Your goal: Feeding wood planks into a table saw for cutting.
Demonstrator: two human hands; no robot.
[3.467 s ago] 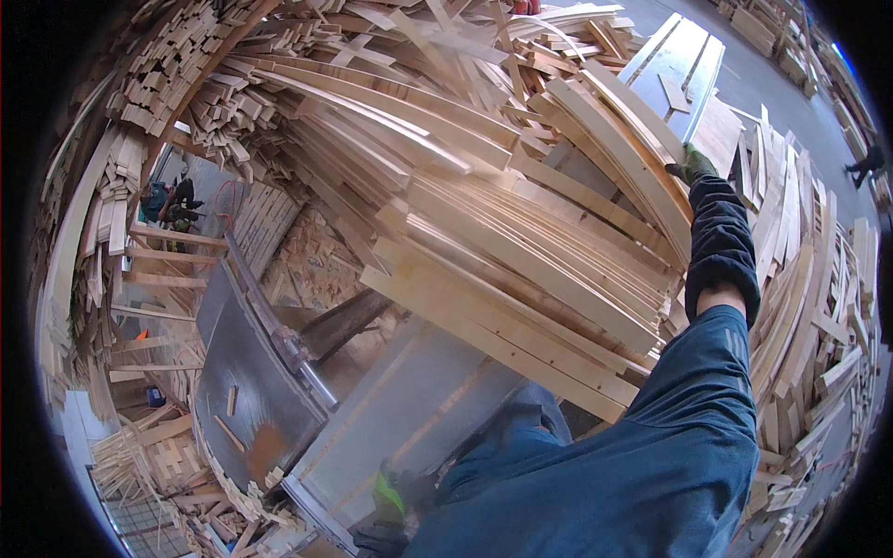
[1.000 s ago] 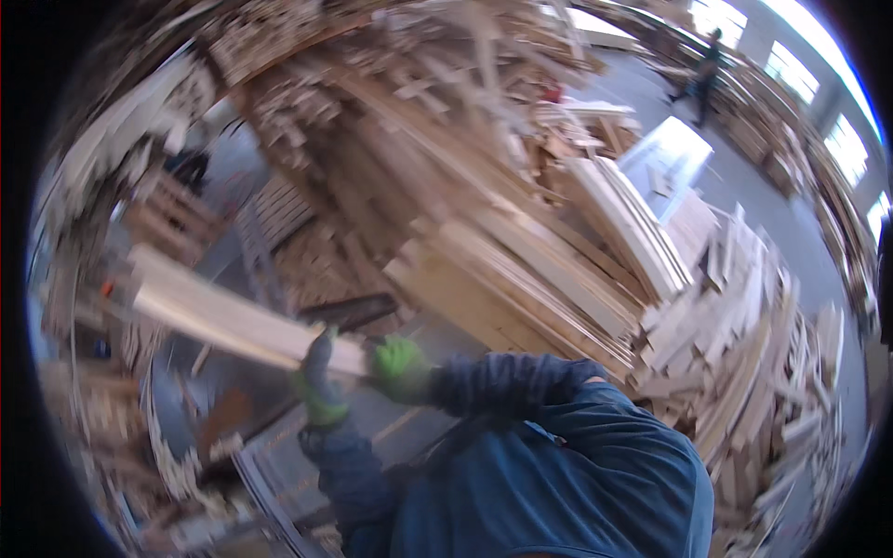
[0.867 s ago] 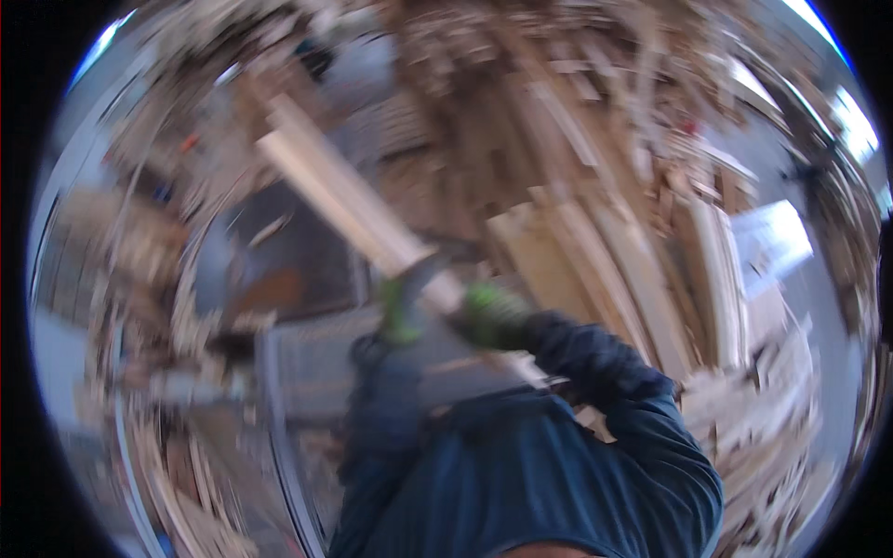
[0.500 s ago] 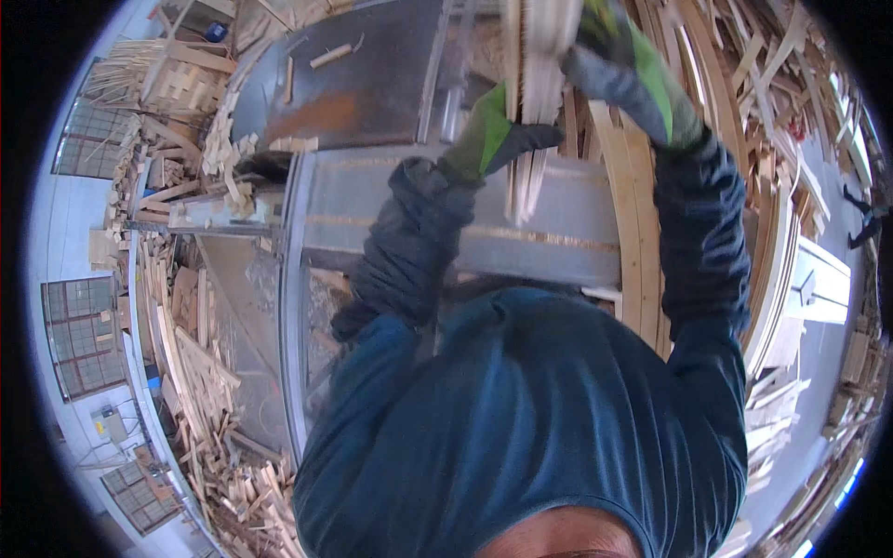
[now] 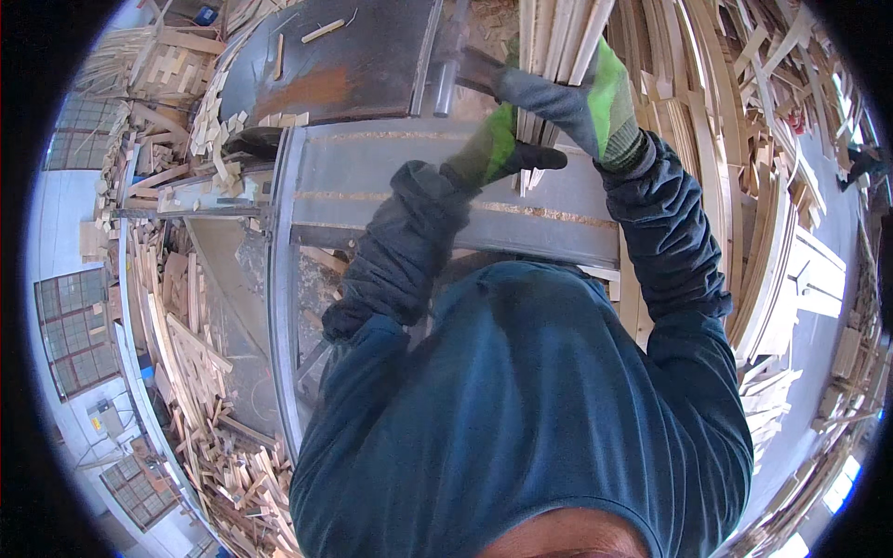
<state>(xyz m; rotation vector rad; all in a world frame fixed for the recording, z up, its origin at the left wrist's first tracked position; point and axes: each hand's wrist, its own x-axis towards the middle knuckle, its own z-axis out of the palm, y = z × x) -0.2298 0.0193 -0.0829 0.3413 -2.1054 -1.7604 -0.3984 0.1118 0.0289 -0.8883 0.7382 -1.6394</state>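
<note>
A bundle of thin wooden strips runs from the top edge down in front of me, its near ends over the grey metal table. My right hand, in a grey and green work glove, is closed round the bundle from the right. My left hand, gloved likewise, holds it lower down, near the strip ends. The left thumb lies across the front of the strips, while its other fingers are mostly hidden behind them.
The metal table has a raised rail along its left side. Beyond it lies a dark plate with a few wood offcuts. Long boards are stacked at my right, and scrap wood is heaped at lower left.
My right hand has come down and left, and now grips the strips just above my left hand. The bundle's upper part leans more to the right.
</note>
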